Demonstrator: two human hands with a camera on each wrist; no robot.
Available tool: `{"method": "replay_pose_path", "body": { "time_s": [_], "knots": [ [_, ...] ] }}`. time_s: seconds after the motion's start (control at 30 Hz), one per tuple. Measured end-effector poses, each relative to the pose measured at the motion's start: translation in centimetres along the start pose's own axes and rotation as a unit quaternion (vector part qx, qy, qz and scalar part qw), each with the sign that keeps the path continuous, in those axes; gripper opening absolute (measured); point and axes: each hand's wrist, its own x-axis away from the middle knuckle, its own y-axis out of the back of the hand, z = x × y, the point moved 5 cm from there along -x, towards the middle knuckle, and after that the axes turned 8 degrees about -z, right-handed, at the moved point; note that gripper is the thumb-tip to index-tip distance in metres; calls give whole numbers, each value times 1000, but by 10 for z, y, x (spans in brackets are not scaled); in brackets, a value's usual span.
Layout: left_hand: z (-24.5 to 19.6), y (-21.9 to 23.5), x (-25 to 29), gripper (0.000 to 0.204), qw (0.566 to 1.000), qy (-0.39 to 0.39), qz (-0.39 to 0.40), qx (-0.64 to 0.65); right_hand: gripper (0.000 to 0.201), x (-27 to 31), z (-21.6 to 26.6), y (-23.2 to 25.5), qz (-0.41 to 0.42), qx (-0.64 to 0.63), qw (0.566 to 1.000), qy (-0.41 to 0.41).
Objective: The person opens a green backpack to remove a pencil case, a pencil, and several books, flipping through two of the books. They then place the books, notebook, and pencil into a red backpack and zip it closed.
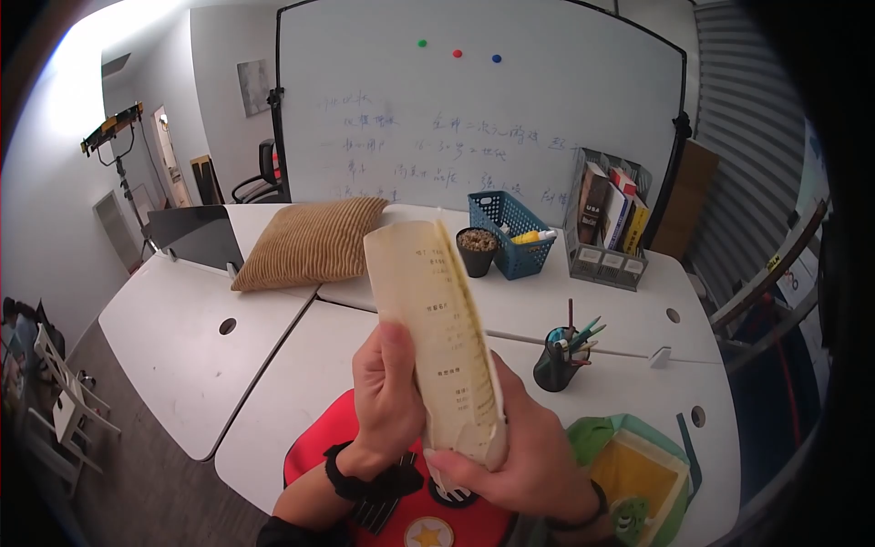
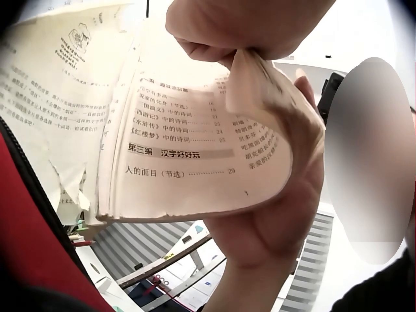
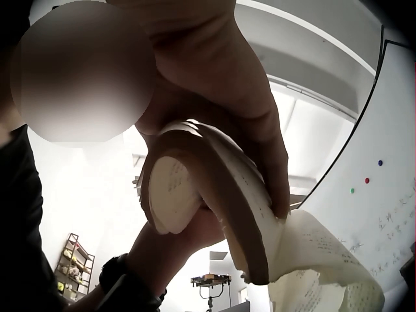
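Note:
Both hands hold up a worn paperback book (image 1: 437, 337) with yellowed, ragged-edged pages and printed Chinese text. My left hand (image 1: 390, 392) grips one side, its thumb lying along the page. On the other side, my right hand (image 1: 533, 456) grips the lower part of the book. A contents list shows on the open page (image 2: 175, 149) in the left wrist view, where the left hand (image 2: 250, 26) pinches a curled edge of the leaves. The block of pages (image 3: 227, 201) bends in a curve under the right hand (image 3: 214, 71) in the right wrist view.
Below the hands lies a red bag (image 1: 305, 447) with a star patch. A green-and-yellow bag (image 1: 638, 465) and a pencil cup (image 1: 553, 365) are at the right. Farther back stand a brown cushion (image 1: 310, 242), potted plant (image 1: 478, 260), blue basket (image 1: 524, 260) and book rack (image 1: 606, 264).

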Motion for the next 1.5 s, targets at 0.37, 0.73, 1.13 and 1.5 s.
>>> {"method": "replay_pose_path", "body": {
  "time_s": [0.37,0.73,1.13,1.5],
  "knots": [
    [1,2,-1,48,1000,-10,5,-14,74,-2,-10,23,-63,40,997,-1],
    [5,-3,3,48,1000,-6,6,-26,89,4,8,36,-324,363,866,112],
    [7,-7,8,45,1000,-1,10,-28,90,0,5,17,-133,182,968,114],
    [9,-10,9,56,995,11,-27,-99,83,4,4,20,-114,123,983,80]
  ]
}}
